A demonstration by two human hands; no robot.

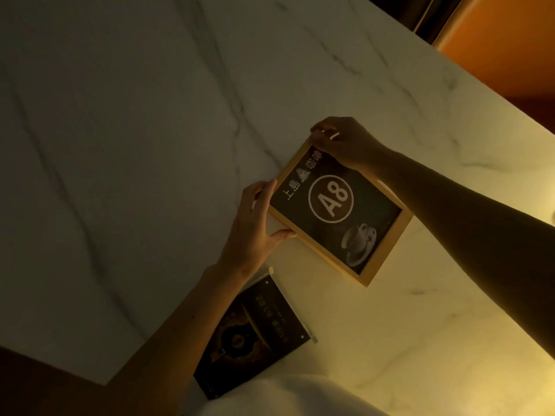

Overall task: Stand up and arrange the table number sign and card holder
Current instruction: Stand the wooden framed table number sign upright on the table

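Note:
The table number sign (339,211) is a wood-framed dark board marked "A8" with a coffee cup picture. It lies tilted on the white marble table (135,145). My left hand (258,226) grips the sign's left edge, thumb under the frame. Over at the top corner of the sign, my right hand (345,142) pinches the frame. The card holder (255,334) is a clear acrylic stand with a dark printed card. It lies flat near the table's front edge, partly under my left forearm.
An orange seat (504,46) stands beyond the table's far right edge. The table's near-left edge runs diagonally at the bottom left, with dark floor below. Bright light falls on the table's right side.

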